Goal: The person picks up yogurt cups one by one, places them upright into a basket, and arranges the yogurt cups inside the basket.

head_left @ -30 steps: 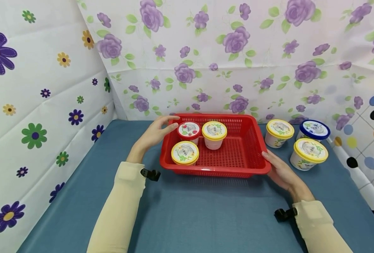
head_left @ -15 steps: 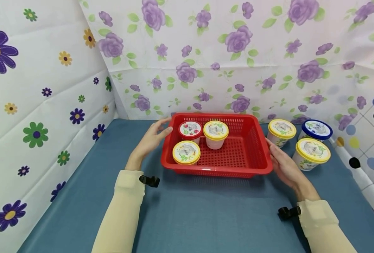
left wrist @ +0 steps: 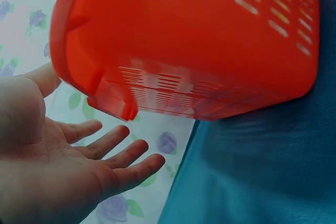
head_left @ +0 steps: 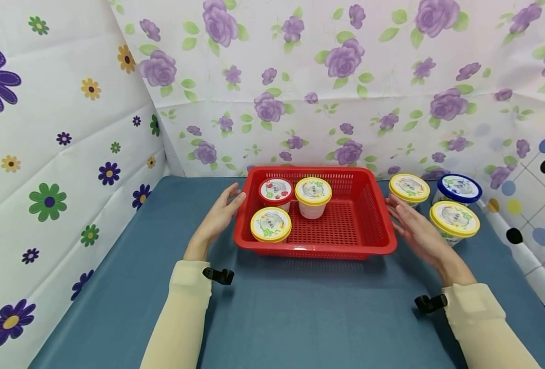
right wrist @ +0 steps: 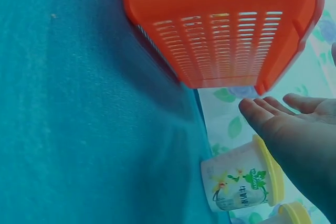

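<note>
A red plastic basket point(head_left: 346, 225) sits on the blue-covered table in the head view. Inside it stand a tub with a red lid point(head_left: 276, 190), a tub with a yellow lid point(head_left: 313, 191) behind and a second yellow-lidded tub point(head_left: 270, 224) at the front left. My left hand point(head_left: 214, 223) is just off the basket's left end, its fingers relaxed and spread in the left wrist view. At the right end, my right hand point(head_left: 422, 238) has straight fingers close to the rim and holds nothing. In the right wrist view a yellow-lidded tub point(right wrist: 239, 179) stands below that hand.
Right of the basket are a yellow-lidded tub point(head_left: 409, 187), a blue-lidded tub point(head_left: 459, 188) and another yellow-lidded tub point(head_left: 455, 219) nearer me. The table point(head_left: 309, 318) meets a flowered cloth wall point(head_left: 318, 118) behind, with patterned cloth at both sides.
Both hands have come away from the basket's ends. The left drew back outward and toward me; the right let go of the rim and shifted right. Basket and tubs look unmoved.
</note>
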{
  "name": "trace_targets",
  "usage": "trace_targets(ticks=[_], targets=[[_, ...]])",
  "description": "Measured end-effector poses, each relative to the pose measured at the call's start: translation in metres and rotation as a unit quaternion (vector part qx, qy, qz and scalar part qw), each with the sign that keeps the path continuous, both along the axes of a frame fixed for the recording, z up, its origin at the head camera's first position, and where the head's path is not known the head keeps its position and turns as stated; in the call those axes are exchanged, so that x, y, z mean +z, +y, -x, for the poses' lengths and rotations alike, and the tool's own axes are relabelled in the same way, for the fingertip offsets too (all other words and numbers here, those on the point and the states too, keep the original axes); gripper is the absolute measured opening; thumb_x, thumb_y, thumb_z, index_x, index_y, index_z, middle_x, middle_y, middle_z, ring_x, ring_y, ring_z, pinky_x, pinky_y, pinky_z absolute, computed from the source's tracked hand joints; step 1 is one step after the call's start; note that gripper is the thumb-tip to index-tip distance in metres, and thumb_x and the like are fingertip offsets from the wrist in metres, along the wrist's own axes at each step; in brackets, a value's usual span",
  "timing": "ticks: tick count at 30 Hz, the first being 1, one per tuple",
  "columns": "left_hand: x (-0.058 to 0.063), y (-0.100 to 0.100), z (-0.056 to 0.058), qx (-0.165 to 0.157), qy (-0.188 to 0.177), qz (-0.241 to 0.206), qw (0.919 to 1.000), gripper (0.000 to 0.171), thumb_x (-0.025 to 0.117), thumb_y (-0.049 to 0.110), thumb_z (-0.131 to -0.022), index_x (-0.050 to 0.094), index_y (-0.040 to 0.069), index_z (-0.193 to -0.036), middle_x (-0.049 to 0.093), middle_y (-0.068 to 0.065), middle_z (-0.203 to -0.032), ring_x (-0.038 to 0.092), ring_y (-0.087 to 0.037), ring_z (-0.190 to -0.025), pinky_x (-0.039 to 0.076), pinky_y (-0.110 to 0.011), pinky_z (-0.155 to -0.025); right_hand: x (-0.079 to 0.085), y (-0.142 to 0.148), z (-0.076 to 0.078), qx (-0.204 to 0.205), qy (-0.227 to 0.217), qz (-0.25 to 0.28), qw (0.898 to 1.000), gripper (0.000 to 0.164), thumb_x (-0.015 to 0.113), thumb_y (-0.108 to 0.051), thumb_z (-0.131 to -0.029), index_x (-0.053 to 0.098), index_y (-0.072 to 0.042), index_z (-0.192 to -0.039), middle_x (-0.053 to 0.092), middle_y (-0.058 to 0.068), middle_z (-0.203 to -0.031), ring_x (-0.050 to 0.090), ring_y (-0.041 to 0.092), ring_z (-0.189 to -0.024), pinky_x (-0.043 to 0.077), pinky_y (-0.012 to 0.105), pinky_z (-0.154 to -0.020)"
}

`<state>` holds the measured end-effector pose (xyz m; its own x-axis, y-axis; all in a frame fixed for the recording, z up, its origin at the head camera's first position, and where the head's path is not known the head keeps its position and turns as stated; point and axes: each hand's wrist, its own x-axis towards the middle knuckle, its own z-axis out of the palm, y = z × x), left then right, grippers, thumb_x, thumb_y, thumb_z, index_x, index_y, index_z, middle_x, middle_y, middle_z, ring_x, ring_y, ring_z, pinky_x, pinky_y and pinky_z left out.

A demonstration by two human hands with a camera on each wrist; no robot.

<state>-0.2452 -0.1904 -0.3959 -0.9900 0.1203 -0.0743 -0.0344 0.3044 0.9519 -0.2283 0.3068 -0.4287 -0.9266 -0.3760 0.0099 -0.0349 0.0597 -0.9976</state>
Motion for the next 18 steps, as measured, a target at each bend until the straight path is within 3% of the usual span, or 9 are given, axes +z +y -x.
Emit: trace_targets(ticks=[9,14,18], targets=[[-0.011,0.000,0.001,0.001,-0.039,-0.068,0.9970,0.074,0.050,0.045,-0.109,0.016,0.014,-0.168,0.020,-0.011,-0.171,0.026,-0.031,-0.154,0.031,-0.056,-0.121,0.012,0.003,0.005,-0.023,0.000,-0.034,0.999,0.067,0.036,-0.038,-0.114,0.006,-0.013,-0.168,0.009,0.016,-0.173,0.011,0.038,-0.158,0.042,0.017,-0.107],[-0.017,0.001,0.002,-0.004,-0.049,-0.097,0.9940,0.076,0.051,0.047,-0.108,0.018,0.012,-0.167,0.021,-0.009,-0.171,0.030,-0.030,-0.153,0.032,-0.055,-0.121,0.020,0.005,0.007,-0.011,0.019,-0.056,0.998,0.069,0.036,-0.037,-0.114,0.004,-0.009,-0.168,0.010,0.019,-0.173,0.013,0.039,-0.158,0.039,0.019,-0.112],[-0.020,0.001,0.002,-0.011,-0.052,-0.117,0.9917,0.076,0.051,0.047,-0.109,0.017,0.012,-0.167,0.024,-0.008,-0.170,0.034,-0.029,-0.151,0.033,-0.053,-0.121,0.025,0.010,0.007,-0.001,0.034,-0.050,0.998,0.068,0.036,-0.035,-0.115,0.004,-0.007,-0.168,0.010,0.018,-0.173,0.016,0.032,-0.159,0.038,0.019,-0.113]])
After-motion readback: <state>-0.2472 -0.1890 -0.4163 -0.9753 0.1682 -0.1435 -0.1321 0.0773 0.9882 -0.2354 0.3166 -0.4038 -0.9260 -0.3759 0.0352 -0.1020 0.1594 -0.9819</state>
